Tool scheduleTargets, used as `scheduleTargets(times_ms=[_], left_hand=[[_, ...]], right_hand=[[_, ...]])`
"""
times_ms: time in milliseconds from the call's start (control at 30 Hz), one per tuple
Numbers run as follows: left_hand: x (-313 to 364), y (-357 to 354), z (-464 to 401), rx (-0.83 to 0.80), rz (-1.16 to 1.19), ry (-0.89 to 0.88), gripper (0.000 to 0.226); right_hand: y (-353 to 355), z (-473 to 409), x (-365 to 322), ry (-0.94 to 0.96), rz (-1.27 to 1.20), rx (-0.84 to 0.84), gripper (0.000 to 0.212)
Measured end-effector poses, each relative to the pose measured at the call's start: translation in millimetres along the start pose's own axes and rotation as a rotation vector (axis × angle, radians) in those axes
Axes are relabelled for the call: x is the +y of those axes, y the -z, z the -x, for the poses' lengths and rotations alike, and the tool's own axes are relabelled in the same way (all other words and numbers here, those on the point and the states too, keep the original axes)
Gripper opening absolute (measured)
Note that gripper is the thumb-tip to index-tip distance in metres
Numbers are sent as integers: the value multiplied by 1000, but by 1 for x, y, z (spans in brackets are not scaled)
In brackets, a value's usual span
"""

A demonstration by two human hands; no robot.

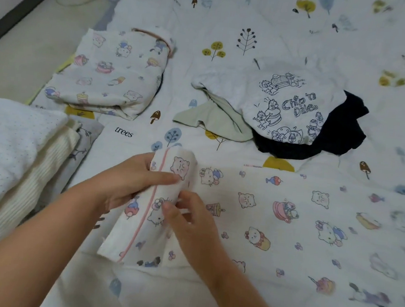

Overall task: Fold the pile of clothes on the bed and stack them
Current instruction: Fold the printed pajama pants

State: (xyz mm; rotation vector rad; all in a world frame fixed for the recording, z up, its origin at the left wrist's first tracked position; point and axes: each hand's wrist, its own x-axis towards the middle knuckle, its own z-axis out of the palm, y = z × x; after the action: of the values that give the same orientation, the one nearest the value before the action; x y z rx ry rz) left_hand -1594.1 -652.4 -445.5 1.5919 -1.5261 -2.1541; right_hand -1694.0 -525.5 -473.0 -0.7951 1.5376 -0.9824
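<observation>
Head view, garment in hand: a white cartoon-print pyjama piece (276, 219) lies spread across the lower right of the frame on the bed (266, 32), its left end turned up into a narrow band with a pink piped seam (153, 198). Laid flat, probably so the fold can run straight along that seam.

Head view, left hand (131, 184): at lower centre, its grip is closed on the upper part of the turned band, fingers laid over the top and thumb hidden beneath; it seems to steady the edge.

Head view, right hand (186, 222): just beside the left, its grip pinches the cloth near the middle of the band, fingertips curled into the fabric, likely squaring the fold.

Head view, folded piece: a matching cartoon-print folded garment (108, 73) sits at upper left, well apart from the hands, apparently a finished item set aside.

Head view, pile left to fold: right of centre, a white Chip 'n Dale shirt (290, 104) lies crumpled over a dark garment (338, 135) and a pale green garment (213, 122); these look untouched.

Head view, left edge: stacked white blankets (15, 153) rest at middle left, beside the bed's printed cover.

Judgement: the task looks partly done, with this fold in progress.
</observation>
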Motion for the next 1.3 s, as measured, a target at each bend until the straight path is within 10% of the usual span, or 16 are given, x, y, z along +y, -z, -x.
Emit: scheduleTargets(times_ms=[367, 567, 833, 1100, 1200, 1300], left_hand=[[59, -140, 1, -316, -184, -45, 40], [40, -183, -27, 126, -607, -434, 19], [-33, -185, -81, 331, -1154, -366, 52], [-55, -206, -80, 215, -1321, -313, 79], [-66, -214, -83, 48, -1459, -300, 119], [-60, -217, -87, 97, -1348, -422, 111]], right_hand=[[113, 39, 3, -199, -133, 374, 26], [199, 48, 28, -145, 2, 521, 35], [232, 31, 65, -421, 270, 571, 78], [248, 40, 91, -185, 451, 803, 32], [245, 39, 102, -304, 775, 821, 37], [227, 29, 92, -40, 886, 947, 48]])
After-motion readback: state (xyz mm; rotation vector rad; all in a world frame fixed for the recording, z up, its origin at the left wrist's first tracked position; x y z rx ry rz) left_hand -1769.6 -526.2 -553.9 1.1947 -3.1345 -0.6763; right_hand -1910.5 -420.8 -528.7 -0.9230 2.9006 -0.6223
